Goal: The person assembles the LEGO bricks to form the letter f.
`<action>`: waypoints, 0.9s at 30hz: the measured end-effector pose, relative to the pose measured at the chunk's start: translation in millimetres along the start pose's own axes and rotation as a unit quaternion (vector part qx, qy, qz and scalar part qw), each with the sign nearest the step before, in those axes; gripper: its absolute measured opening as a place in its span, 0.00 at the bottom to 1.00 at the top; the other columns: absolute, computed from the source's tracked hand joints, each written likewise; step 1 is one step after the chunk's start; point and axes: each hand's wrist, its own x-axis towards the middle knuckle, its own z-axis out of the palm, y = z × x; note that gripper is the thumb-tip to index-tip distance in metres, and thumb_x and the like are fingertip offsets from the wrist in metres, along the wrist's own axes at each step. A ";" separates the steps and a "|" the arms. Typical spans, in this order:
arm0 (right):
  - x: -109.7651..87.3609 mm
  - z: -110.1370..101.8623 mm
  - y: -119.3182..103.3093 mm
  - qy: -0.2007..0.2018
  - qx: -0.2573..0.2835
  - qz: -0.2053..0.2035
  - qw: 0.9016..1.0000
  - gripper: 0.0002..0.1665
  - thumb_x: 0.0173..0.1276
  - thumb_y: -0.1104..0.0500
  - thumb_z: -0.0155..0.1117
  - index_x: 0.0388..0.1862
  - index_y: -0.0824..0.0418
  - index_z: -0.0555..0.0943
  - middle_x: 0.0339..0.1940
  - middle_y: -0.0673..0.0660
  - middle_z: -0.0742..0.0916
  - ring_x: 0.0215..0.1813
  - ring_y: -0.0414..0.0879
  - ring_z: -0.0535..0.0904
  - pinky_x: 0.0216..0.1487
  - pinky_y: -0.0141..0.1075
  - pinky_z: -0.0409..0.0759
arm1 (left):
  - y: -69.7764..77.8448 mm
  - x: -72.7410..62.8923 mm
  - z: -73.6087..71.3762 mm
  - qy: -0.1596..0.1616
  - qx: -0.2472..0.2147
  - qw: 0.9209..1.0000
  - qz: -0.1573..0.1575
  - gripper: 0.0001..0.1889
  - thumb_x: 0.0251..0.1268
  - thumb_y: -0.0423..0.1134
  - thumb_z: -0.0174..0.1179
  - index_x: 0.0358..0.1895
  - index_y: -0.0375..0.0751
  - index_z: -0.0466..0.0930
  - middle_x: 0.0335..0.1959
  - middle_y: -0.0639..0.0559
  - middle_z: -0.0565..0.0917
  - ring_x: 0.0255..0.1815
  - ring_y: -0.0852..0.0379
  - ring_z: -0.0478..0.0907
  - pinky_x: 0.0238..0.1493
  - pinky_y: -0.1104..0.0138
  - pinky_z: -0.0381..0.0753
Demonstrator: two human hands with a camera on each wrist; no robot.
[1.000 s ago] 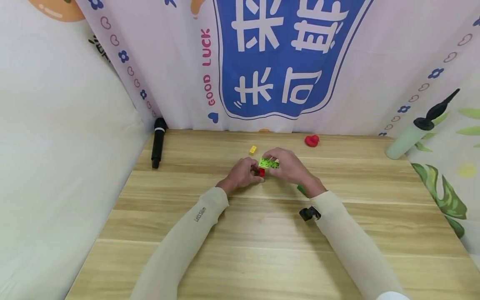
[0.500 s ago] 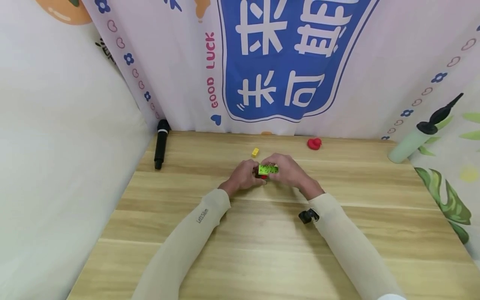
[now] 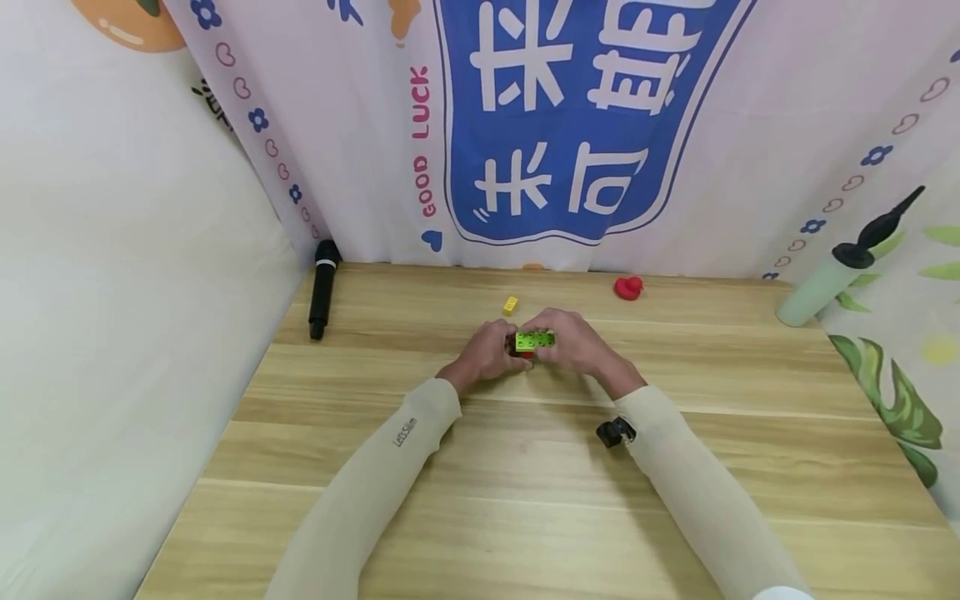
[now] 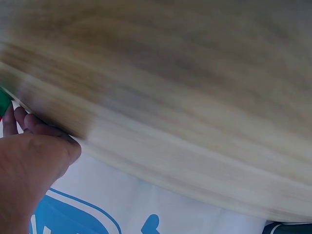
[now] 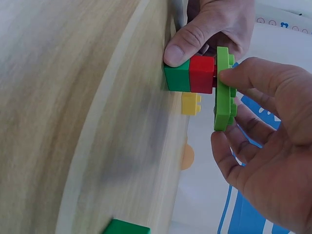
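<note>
A dark green building block (image 5: 178, 77) stands on the table with a red block (image 5: 201, 74) stacked on it. My left hand (image 3: 487, 348) pinches the dark green block low down; its thumb shows against the block in the right wrist view. Over the red block lies a long lime-green studded plate (image 5: 223, 97), jutting out to the right. My right hand (image 3: 572, 340) holds that plate between thumb and fingers, the plate's underside right at the red block's studs. In the left wrist view, only a corner of the dark green block (image 4: 4, 101) shows past the fingers.
Beyond the hands lies a small yellow block (image 3: 510, 305). Another dark green block (image 5: 126, 227) rests near the right wrist. Toward the back are a red toy duck (image 3: 628, 288), a black microphone (image 3: 322, 289) at left and a pale green pump (image 3: 825, 283) at right.
My right hand has lowered the lime-green plate onto the top of the red block, then barely moved. My left hand keeps its place. The head view has shifted slightly.
</note>
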 end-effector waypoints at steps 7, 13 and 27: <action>3.5 -1.0 1.1 -0.003 -0.004 0.000 1.000 0.25 0.65 0.70 0.73 0.61 0.60 0.89 0.59 0.62 0.90 0.61 0.59 0.85 0.64 0.53 0.83 | -0.6 0.5 -1.1 -0.001 -0.003 1.000 0.000 0.18 0.63 0.43 0.80 0.49 0.40 0.86 0.47 0.46 0.85 0.46 0.54 0.78 0.52 0.62 0.78; 6.0 -3.0 0.5 -0.010 -0.001 0.006 1.000 0.23 0.66 0.70 0.74 0.60 0.59 0.89 0.59 0.61 0.91 0.61 0.58 0.85 0.65 0.53 0.81 | -0.9 1.6 -1.0 -0.001 -0.004 1.000 -0.001 0.18 0.62 0.43 0.80 0.50 0.40 0.86 0.47 0.46 0.86 0.46 0.54 0.78 0.52 0.62 0.79; 6.5 -2.0 3.6 -0.015 -0.008 -0.014 1.000 0.22 0.64 0.68 0.76 0.58 0.58 0.91 0.55 0.61 0.92 0.56 0.56 0.86 0.60 0.50 0.82 | 1.2 -0.6 0.3 -0.004 0.005 1.000 -0.004 0.19 0.62 0.44 0.80 0.50 0.40 0.86 0.45 0.47 0.85 0.46 0.54 0.77 0.52 0.63 0.76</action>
